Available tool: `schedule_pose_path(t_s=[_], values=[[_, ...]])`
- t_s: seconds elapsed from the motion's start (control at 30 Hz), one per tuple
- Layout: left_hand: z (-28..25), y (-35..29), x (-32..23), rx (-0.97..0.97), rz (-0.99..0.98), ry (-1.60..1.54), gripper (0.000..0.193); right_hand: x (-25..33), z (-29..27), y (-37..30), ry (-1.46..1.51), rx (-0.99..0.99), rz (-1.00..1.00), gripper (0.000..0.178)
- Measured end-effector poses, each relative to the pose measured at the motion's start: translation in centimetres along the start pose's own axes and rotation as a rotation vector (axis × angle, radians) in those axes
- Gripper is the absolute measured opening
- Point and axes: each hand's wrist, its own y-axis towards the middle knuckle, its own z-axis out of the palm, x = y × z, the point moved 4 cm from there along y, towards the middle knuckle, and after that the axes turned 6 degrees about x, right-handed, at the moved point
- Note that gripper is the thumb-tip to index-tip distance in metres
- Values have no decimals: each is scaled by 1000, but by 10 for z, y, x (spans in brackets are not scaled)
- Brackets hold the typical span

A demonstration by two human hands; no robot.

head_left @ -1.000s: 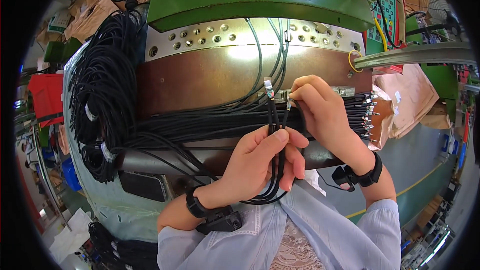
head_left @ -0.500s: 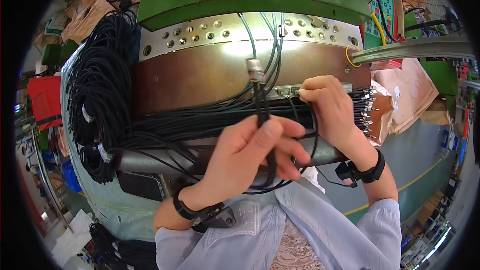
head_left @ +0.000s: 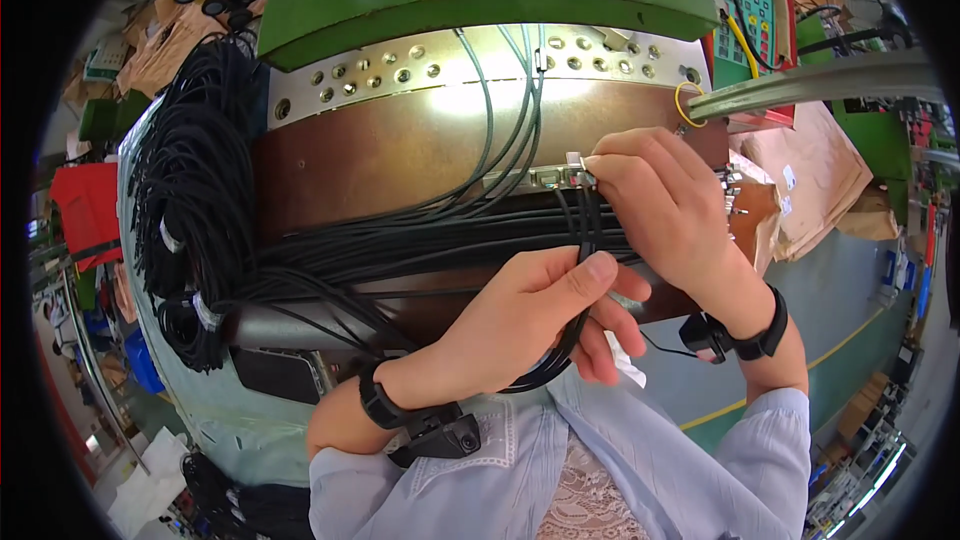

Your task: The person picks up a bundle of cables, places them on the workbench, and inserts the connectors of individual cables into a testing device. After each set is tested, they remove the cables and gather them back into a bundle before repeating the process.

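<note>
My left hand point(head_left: 520, 310) is closed on black cables point(head_left: 588, 235), its thumb over them and the other fingers loosely curled. These cables rise from it to a small metal connector point(head_left: 574, 161), and their slack loops below the palm. My right hand point(head_left: 665, 205) pinches that connector between thumb and fingertips. The connector is over a narrow metal fixture point(head_left: 545, 178) on the brown bench plate; whether it is seated there cannot be told. Just below the fixture runs a thick layer of black cables point(head_left: 400, 248), its right-hand ends partly hidden behind my right hand.
A green machine block point(head_left: 490, 0) overhangs the perforated metal plate point(head_left: 375, 75), with thin cables hanging from it. Coiled black cables point(head_left: 205, 150) fill the left side. A phone-like dark slab point(head_left: 275, 372) lies near my left forearm. A metal rail point(head_left: 820, 82) juts in from the right.
My left hand has moved right, bringing the raised connector from above it over to the fixture. My right fingers now grip that connector. The whole view has shifted slightly.
</note>
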Motion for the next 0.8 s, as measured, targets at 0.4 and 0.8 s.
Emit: schedule_pose_path(t_s=[0.4, 0.8], values=[[-6, 1, -16, -41, -64, 192, 38, -31, 2, -30, 213, 248, 391, 13], [17, 10, -42, 266, -292, 859, 35, -27, -26, -31, -249, 107, 67, 14]])
